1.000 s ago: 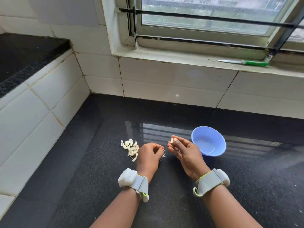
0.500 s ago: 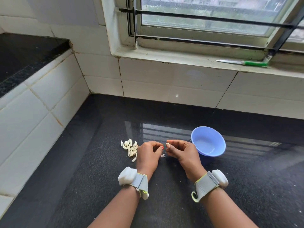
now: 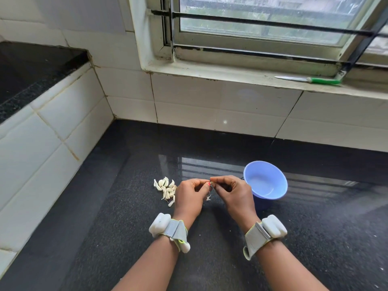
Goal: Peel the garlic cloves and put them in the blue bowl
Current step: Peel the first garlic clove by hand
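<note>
Flanking both hands (image 3: pixel 211 191), fingertips pinched together on something tiny: garlic cloves (image 3: pixel 165 189) left, blue bowl (image 3: pixel 265 181) right.

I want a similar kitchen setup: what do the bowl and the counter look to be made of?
The bowl looks like plastic: even pale blue, thin rim, soft matte sheen. The counter looks like polished dark granite, or a similar stone: fine speckles and a mirror-like reflection of the window bars. Neither can be confirmed by look alone.
</note>
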`<state>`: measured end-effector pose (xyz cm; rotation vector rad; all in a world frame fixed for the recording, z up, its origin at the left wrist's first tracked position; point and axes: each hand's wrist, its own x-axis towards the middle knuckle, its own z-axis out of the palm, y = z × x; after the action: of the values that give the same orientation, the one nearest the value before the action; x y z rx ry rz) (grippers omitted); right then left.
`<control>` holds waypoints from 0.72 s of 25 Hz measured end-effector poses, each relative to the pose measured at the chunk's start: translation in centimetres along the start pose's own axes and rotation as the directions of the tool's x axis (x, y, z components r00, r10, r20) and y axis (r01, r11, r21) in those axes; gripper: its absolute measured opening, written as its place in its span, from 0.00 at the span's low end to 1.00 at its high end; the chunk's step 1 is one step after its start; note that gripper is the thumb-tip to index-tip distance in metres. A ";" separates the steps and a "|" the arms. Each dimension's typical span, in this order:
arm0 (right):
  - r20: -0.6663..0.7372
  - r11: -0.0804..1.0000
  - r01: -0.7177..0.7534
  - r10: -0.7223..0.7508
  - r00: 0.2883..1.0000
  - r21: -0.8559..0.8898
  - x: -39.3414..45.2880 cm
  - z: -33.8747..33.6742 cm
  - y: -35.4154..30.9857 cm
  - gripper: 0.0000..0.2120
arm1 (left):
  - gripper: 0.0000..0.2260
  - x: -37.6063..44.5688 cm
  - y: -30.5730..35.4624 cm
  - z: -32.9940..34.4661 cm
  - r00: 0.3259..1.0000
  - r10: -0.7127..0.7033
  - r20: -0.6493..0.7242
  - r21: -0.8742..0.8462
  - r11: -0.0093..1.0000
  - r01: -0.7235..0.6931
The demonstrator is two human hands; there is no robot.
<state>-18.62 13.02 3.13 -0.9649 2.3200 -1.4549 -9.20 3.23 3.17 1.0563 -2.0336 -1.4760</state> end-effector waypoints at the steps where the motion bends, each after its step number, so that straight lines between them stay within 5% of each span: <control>1: -0.002 1.000 0.017 -0.018 1.000 -0.019 0.0 0.0 -0.1 0.10 | 0.04 0.1 0.0 0.0 1.000 0.001 0.000 0.005 1.000 -0.001; 8: -0.028 0.991 0.103 -0.105 0.994 -0.089 -0.3 0.4 -0.9 0.10 | 0.04 -0.2 0.9 0.0 0.997 0.014 -0.072 0.081 0.997 -0.008; 18: 0.002 1.000 0.002 -0.002 1.000 0.003 -0.5 0.4 -0.7 0.08 | 0.04 -0.6 1.0 0.5 0.993 0.018 -0.118 0.083 0.997 -0.008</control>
<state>-17.79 12.91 3.46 -0.9684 2.3156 -1.4569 -9.49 4.15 4.01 1.1334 -2.0287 -1.3005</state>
